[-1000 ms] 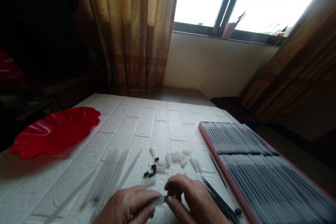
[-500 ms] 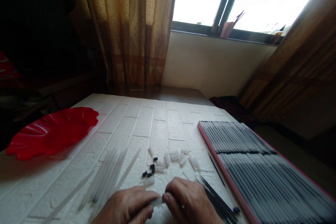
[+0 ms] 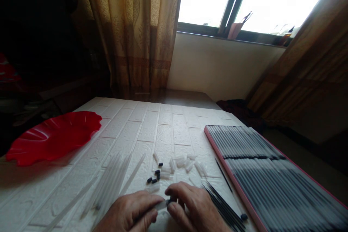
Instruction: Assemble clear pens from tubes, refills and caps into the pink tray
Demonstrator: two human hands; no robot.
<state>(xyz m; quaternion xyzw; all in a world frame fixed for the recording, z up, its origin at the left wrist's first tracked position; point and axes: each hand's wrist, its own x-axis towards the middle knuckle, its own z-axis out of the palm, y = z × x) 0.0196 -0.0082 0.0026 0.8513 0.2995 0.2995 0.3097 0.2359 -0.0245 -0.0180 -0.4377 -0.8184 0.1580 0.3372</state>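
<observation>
At the bottom edge my left hand (image 3: 133,213) is closed around a clear plastic pen tube (image 3: 161,205), whose end sticks out toward the right. My right hand (image 3: 191,206) pinches a small dark piece against that tube's end; I cannot make out what the piece is. Both hands rest on the white brick-patterned tabletop (image 3: 152,127). Just beyond them lie small black plugs (image 3: 154,177) and short clear caps (image 3: 181,163). Loose clear tubes (image 3: 111,185) lie to the left, thin black refills (image 3: 223,206) to the right.
A red wavy-edged dish (image 3: 54,136) sits at the table's left. A pink-edged tray (image 3: 269,177) packed with rows of pens fills the right side. Curtains, a wall and a bright window stand beyond the table's far edge.
My right hand's fingers have shifted at the tube's end, and a small dark piece now shows between thumb and finger. The view has drifted slightly; the left hand has stayed put.
</observation>
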